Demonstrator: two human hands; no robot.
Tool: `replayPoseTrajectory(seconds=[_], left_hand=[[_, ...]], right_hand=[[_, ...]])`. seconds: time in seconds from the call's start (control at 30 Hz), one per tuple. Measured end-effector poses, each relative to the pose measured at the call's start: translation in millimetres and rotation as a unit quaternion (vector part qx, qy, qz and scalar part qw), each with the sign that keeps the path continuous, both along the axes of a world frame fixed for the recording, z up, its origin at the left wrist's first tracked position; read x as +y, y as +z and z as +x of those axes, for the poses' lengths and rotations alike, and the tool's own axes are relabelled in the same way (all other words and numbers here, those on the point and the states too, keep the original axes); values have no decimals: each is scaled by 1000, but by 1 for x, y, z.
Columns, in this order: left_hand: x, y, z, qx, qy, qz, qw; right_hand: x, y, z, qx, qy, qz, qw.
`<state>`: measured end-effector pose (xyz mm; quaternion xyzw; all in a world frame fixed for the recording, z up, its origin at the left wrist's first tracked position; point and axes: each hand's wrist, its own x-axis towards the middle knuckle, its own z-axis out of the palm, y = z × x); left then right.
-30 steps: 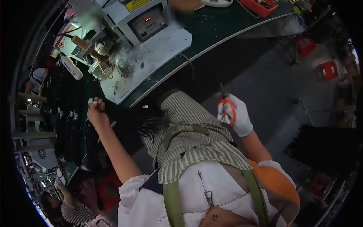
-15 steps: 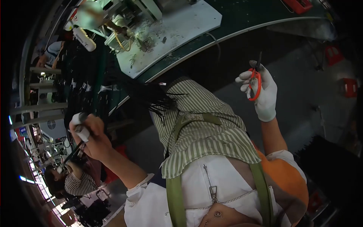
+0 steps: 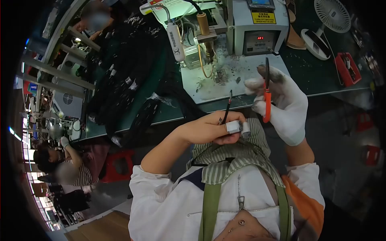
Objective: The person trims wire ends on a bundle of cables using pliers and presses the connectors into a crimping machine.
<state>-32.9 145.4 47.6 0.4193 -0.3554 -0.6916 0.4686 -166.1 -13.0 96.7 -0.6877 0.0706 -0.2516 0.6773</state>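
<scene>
My left hand (image 3: 213,128) is closed in front of my apron, with grey-white wraps on its fingers. A thin black cable (image 3: 228,107) stands up out of its grip, its stripped-looking tip pointing at the machine; the rest is hidden by the hand. My right hand (image 3: 287,104), in a white glove with dirty fingertips, is shut on scissors with red handles (image 3: 267,105). Their dark blades point up and away from me. Both hands are apart, near the bench edge. Bundles of black cables (image 3: 138,100) with pale ties lie on the bench at the left.
A machine with a digital display (image 3: 260,38) stands on a pale board (image 3: 193,82) ahead. A small white fan (image 3: 331,16) and a red bin (image 3: 348,69) are at the right. Two people work at the left, one in a striped shirt (image 3: 82,172) near a red stool (image 3: 116,164).
My left hand has come in from the far left to the middle. The right hand, still holding the scissors, appears closer to the bench. My view has shifted up, showing more of the machine.
</scene>
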Motion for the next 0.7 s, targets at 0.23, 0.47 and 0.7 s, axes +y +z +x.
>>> replayPoseTrajectory(seconds=[0.23,0.47,0.7], left_hand=[[-4,-3,18,-32,-47,-23,998],[4,-46,8,-183,314,-58,930],[13,-77,46,-78,346,131,926]], right_hand=[[-6,-11,38,150,73,81,983],[9,-60,53,177,0,147,973],[-11,-116,63,275,14,162,948]])
